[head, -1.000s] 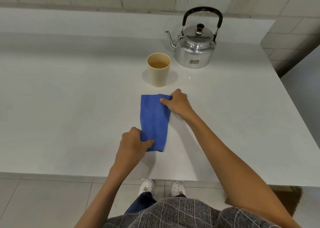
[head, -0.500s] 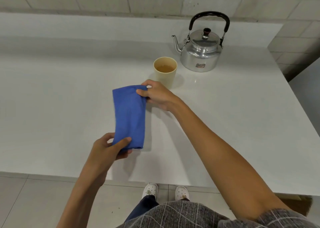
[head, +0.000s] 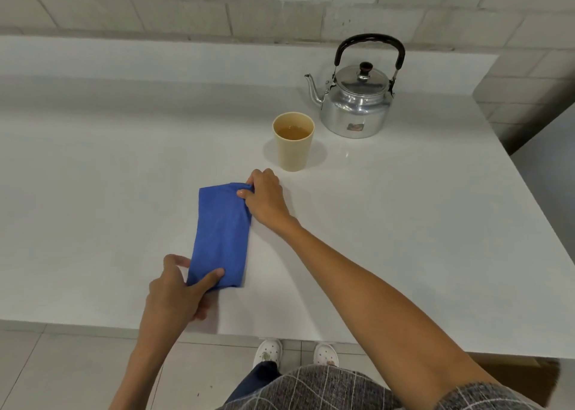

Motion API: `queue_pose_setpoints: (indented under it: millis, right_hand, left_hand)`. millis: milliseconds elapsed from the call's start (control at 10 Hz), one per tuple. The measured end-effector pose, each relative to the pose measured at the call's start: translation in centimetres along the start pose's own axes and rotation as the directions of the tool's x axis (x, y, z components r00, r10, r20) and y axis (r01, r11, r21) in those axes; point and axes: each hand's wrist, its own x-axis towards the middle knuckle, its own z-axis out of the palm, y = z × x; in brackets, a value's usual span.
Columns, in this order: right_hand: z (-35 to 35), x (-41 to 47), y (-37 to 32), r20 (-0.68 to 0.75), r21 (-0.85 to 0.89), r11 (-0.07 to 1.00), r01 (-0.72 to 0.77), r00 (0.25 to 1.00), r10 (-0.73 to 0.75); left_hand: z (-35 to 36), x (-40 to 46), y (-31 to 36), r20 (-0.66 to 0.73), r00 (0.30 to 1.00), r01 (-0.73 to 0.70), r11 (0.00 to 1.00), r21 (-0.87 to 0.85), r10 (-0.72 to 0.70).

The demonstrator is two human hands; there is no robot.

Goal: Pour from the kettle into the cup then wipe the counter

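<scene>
A folded blue cloth (head: 221, 235) lies lengthwise on the white counter (head: 93, 191). My left hand (head: 177, 291) pinches its near end, thumb on top. My right hand (head: 264, 199) grips its far right corner. Just beyond my right hand stands a beige cup (head: 293, 142) holding amber liquid. A shiny metal kettle (head: 357, 98) with a black handle sits behind the cup to the right, spout pointing left.
The counter's front edge runs close to my left hand, with grey floor tiles (head: 62, 372) below. A raised white ledge (head: 155, 61) and a block wall back the counter. The counter's right edge drops off past the kettle.
Half a second ago the cloth was lifted and held further left; it now lies flat on the counter, both hands still gripping its ends.
</scene>
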Motion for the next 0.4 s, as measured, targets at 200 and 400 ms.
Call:
queue_pose_setpoints:
  millis: [200, 400]
  right_hand:
    - [0.2, -0.1, 0.3, -0.089, 0.001, 1.0, -0.013, 0.996, 0.013]
    - [-2.5, -0.9, 0.0, 0.033, -0.02, 1.0, -0.013, 0.999, 0.014]
  left_hand:
    - [0.5, -0.3, 0.5, -0.031, 0.997, -0.07, 0.997, 0.043, 0.071]
    - [-0.3, -0.4, 1.0, -0.098, 0.985, -0.117, 0.964, 0.238, 0.144]
